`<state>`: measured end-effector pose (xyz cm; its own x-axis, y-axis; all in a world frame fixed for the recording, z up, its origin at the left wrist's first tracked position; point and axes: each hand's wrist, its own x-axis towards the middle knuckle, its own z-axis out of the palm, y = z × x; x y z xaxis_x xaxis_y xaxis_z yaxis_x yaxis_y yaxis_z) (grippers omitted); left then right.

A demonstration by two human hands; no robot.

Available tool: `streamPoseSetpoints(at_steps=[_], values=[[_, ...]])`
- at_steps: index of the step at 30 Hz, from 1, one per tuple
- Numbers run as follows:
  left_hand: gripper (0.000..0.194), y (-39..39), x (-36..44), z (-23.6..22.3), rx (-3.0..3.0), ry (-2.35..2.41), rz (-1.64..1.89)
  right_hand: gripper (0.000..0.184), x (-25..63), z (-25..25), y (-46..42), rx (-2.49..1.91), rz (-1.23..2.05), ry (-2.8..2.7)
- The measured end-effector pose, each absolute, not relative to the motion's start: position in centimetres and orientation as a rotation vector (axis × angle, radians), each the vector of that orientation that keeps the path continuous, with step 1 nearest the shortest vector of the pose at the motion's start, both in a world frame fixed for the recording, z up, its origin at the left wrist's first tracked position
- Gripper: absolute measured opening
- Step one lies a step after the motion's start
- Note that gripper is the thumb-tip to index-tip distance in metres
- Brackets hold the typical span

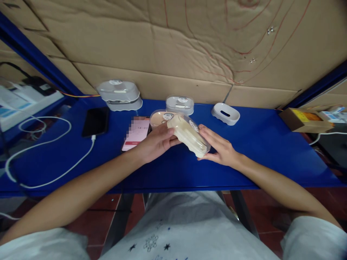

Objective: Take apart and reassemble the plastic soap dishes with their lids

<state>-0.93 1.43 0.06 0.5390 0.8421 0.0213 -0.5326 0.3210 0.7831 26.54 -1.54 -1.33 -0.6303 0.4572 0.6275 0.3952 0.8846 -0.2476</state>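
Between my two hands, above the blue table, I hold a cream soap box (187, 135) with a clear lid and a round white label; it is tilted. My left hand (159, 142) grips its left end, thumb on top. My right hand (219, 146) clasps the right end, fingers on the lid and thumb beneath. Just behind it lies a peach soap box (157, 118), partly hidden by the cream one. Farther back sits a grey soap box (180, 105) with a clear lid. An open whitish-grey tray (225, 113) with a slot rests to the right.
Two grey soap boxes (119, 94) are stacked at the back left. A lit phone (135, 134) lies by my left forearm, and a dark phone (95, 122) with a white cable is farther left. A cardboard box (305, 121) stands at the right; cardboard (162, 43) lines the back.
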Motion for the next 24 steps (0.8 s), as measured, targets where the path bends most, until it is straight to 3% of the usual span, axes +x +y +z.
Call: streamPoseSetpoints(at_steps=[6, 14, 24], values=[[0.046, 1.50, -0.62, 0.04, 0.863, 0.493, 0.945, 0.101, 26.74, -1.20, -1.43, -0.616, 0.182, -2.316], [0.051, 1.66, -0.67, -0.17, 0.930, 0.537, 0.967, 0.062, 25.99, -1.06, -1.91, -0.777, 0.442, -2.164], [0.055, 1.32, -0.81, 0.00, 0.920, 0.513, 0.940, 0.060, 26.66, -1.33, -1.37, -0.708, 0.546, -2.112]])
